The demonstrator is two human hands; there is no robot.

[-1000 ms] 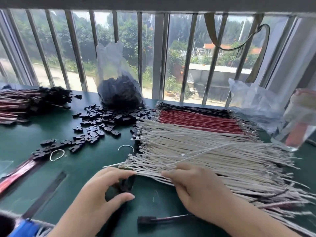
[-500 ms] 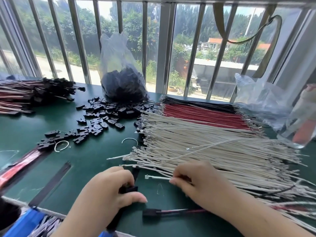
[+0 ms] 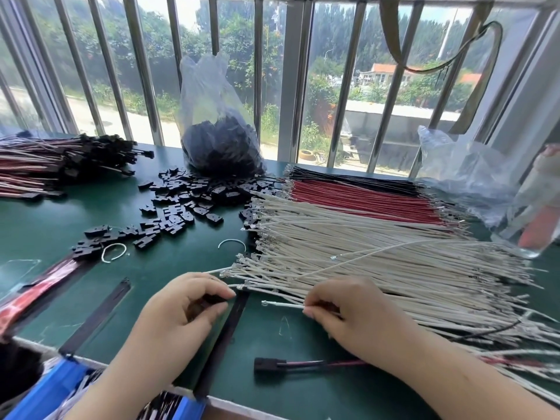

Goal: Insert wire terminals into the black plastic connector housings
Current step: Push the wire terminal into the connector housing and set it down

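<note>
Barred windows back our green worktable (image 3: 127,286) as we work through a stock of terminals. Our left hand (image 3: 185,313) pinches one black housing (image 3: 209,300) near the front edge; just right of it, our right hand (image 3: 348,316) pinches a white wire (image 3: 281,304), its metal terminal pointing at the housing but not yet in. Behind that housing spreads the white wire pile (image 3: 378,256), with red wires (image 3: 363,201) beyond. Loose housings (image 3: 181,204) lie behind and left of it, finished assemblies (image 3: 60,165) far left, one finished lead (image 3: 303,365) in front. We judge much remains: most wires lie unfitted.
</note>
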